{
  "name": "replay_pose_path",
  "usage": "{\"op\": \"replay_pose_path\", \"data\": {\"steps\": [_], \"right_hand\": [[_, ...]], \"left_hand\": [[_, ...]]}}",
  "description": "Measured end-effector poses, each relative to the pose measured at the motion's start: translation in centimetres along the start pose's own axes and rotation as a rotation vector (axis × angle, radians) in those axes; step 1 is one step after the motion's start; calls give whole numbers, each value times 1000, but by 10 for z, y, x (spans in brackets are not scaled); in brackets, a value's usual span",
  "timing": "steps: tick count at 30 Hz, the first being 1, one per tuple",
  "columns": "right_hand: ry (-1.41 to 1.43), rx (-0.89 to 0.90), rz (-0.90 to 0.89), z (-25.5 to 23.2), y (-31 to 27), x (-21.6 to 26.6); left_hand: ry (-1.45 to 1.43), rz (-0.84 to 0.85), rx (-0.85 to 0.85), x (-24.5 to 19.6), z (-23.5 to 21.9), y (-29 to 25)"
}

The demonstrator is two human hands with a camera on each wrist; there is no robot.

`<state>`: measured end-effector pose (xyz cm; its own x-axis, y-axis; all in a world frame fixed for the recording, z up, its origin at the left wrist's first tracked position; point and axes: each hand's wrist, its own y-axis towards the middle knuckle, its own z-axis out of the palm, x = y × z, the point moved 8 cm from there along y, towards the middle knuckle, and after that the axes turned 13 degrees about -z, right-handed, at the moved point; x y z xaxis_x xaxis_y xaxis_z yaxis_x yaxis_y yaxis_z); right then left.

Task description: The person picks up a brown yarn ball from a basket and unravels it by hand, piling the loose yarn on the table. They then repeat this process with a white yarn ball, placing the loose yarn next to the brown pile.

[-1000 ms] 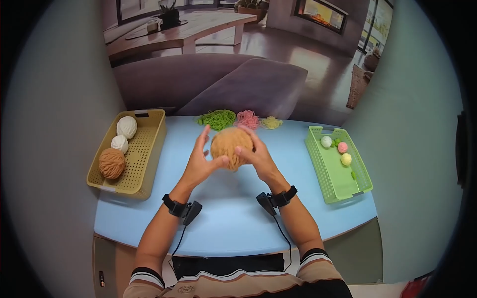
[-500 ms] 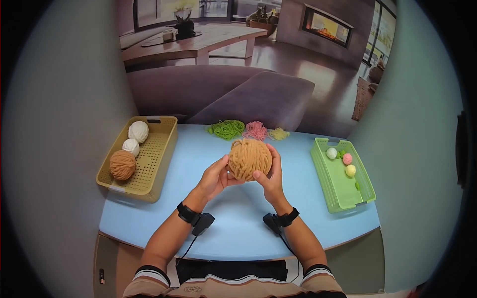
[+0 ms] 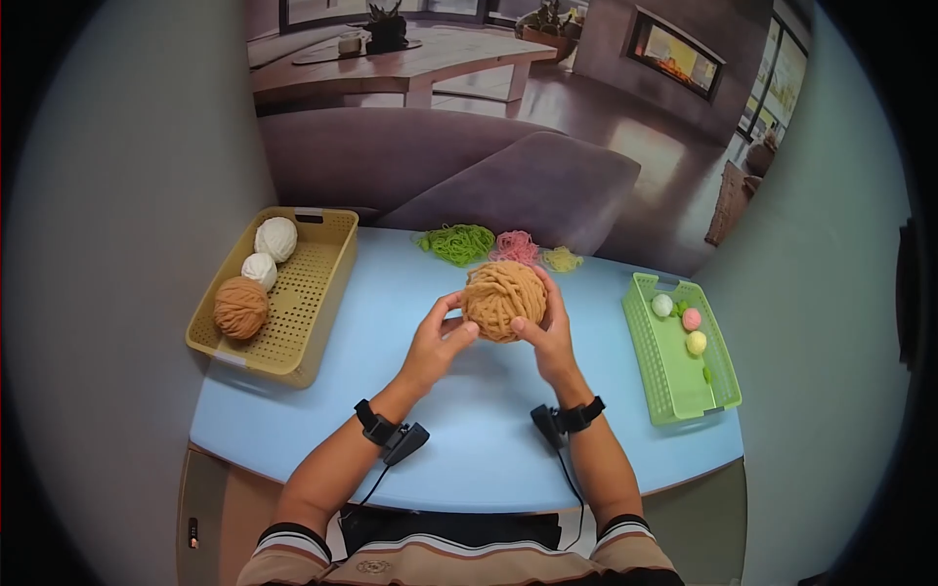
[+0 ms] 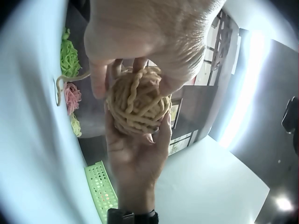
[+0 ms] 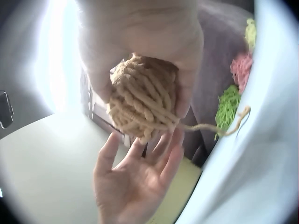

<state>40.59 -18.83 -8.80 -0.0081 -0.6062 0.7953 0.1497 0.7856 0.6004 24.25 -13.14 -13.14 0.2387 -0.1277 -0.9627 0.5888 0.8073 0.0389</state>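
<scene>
A tan ball of thick yarn (image 3: 503, 303) is up in front of me, over the blue table. My right hand (image 3: 555, 344) grips its right side, thumb on the near face and fingers curling round the back. On the other side my left hand (image 3: 432, 344) holds it loosely, with thumb and fingertips at the lower left edge. The right wrist view shows the left palm (image 5: 133, 186) turned toward the ball, fingertips touching its underside. A loose strand of yarn (image 5: 205, 126) trails from the ball toward the table side.
A tan basket (image 3: 330, 293) at left holds two white yarn balls (image 3: 276, 239) and a brown one (image 3: 240, 307). At right, a green basket (image 3: 721, 371) contains small balls. Green (image 3: 456, 243), pink (image 3: 516, 247) and yellow yarn (image 3: 562, 259) lie along the back edge.
Both hands have moved right with the yarn ball in the head view, and the ball has turned between them. The head view itself has shifted slightly. The baskets stay put.
</scene>
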Motion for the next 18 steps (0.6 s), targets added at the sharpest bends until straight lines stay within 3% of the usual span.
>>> {"op": "replay_pose_path", "data": {"steps": [1, 4, 7, 9, 12, 15, 18], "right_hand": [[-7, 58, 1, -5, 4, 2], [-134, 308, 64, -11, 8, 9], [-195, 543, 109, 7, 4, 14], [-229, 718, 99, 24, 1, 18], [-241, 842, 49, 50, -2, 20], [-252, 853, -25, 51, -1, 17], [-383, 723, -87, 42, 10, 24]], "left_hand": [[47, -43, -29, 1, -8, 2], [221, 157, -322, -20, -40, -1], [196, 145, -192, -31, -39, 5], [219, -34, 24, -19, -24, 8], [160, -310, 331, -3, 6, -2], [197, -313, 383, -7, 5, -7], [226, -250, 281, -2, -8, 1]]}}
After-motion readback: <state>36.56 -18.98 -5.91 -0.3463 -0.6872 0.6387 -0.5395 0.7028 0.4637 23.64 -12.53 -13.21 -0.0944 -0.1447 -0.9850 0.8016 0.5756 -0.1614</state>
